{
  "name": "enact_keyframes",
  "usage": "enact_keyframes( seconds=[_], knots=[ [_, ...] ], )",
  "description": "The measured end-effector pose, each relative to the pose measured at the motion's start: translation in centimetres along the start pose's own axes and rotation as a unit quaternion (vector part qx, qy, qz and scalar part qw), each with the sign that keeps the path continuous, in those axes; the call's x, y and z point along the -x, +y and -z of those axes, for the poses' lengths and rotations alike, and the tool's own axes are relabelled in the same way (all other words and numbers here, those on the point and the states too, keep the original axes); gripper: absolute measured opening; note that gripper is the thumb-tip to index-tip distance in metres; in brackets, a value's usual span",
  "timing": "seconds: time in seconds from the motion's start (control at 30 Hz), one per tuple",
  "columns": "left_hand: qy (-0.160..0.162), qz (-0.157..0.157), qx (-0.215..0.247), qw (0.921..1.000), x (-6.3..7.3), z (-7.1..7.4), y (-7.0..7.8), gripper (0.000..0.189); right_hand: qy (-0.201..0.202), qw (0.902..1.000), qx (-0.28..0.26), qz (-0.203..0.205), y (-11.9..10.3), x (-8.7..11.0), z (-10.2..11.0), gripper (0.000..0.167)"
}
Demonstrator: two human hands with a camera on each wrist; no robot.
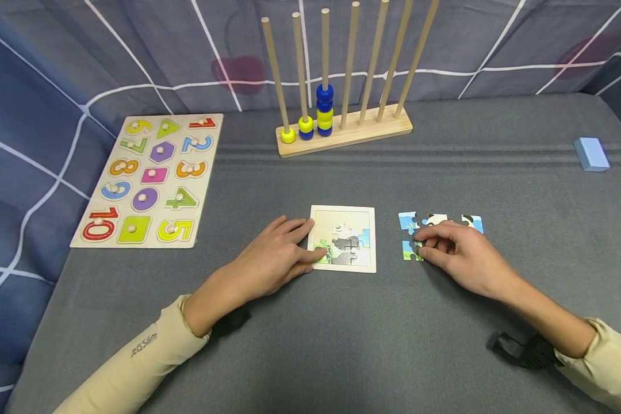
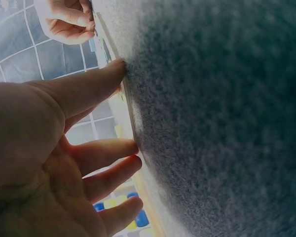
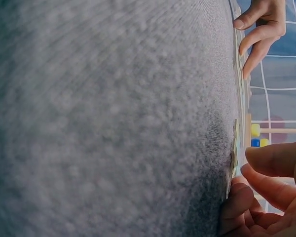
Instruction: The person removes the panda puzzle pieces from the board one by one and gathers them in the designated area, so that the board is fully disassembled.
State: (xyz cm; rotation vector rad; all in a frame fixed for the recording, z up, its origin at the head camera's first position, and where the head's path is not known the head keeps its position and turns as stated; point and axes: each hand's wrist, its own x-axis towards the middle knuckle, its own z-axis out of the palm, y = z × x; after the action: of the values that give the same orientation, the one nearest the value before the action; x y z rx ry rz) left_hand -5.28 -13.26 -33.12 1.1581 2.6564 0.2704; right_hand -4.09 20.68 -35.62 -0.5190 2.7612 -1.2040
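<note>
Our left hand (image 1: 274, 253) grasps nothing, its fingers relaxed and spread, tips resting along the left side of the puzzle tray (image 1: 373, 241); our right hand (image 1: 466, 256) has thumb and forefinger drawn close together at the loose jigsaw pieces (image 1: 407, 220), and we cannot tell whether one is pinched. Beneath both hands spreads grey cloth (image 1: 341, 345). Beyond and left of the left hand is the number board (image 1: 145, 161), its long axis running away from us with the far end leaning right; knobbed numerals and shapes (image 1: 142, 237) fill it in three columns. Ahead of both hands, well apart from them, the rod rack (image 1: 347, 137) runs left to right, right end slightly farther; its three leftmost rods bear blue and yellow beads (image 1: 325, 112). Between our hands, the tray is nearly square, so we see no clear long axis; its sides run almost straight away from us. Inside it are jigsaw shapes (image 1: 345, 242) in grey, white, blue and green; we cannot tell which are loose and which printed. Beyond and right of the right hand sits a blue block (image 1: 592, 154), its far end leaning left. The loose pieces lie at the right hand's fingertips, partly hidden by it, their far row stretching left to right.
</note>
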Motion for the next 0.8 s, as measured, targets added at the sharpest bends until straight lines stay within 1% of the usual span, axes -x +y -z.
enact_keyframes(
  seconds=[0.1,0.2,0.33,0.47,0.6,0.8],
  knots=[
    [-0.001,0.003,0.001,1.0,0.0,-0.1,-0.1,0.037,-0.005,1.0,-0.004,-0.002,-0.1,-0.1,0.0,0.015],
    [-0.002,0.005,0.002,1.0,0.0,-0.1,-0.1,0.037,-0.009,0.9998,-0.018,-0.003,-0.2,-0.1,0.2,0.016],
    [-0.003,0.001,0.0,1.0,0.0,0.0,-0.1,0.037,-0.013,0.9991,-0.041,-0.002,-0.5,-0.4,0.5,0.016],
    [-0.001,-0.003,-0.004,1.0,0.1,0.0,-0.1,0.037,-0.024,0.9984,-0.051,-0.006,-1.1,-0.8,0.5,0.013],
    [0.004,-0.004,-0.004,1.0,0.1,0.0,-0.1,0.036,-0.035,0.9977,-0.058,-0.006,-1.9,-1.5,0.0,0.012],
    [-0.004,0.002,0.0,1.0,0.0,0.0,0.0,0.037,-0.054,0.997,-0.055,0.0,-3.0,-2.6,-1.6,0.014]
  ],
)
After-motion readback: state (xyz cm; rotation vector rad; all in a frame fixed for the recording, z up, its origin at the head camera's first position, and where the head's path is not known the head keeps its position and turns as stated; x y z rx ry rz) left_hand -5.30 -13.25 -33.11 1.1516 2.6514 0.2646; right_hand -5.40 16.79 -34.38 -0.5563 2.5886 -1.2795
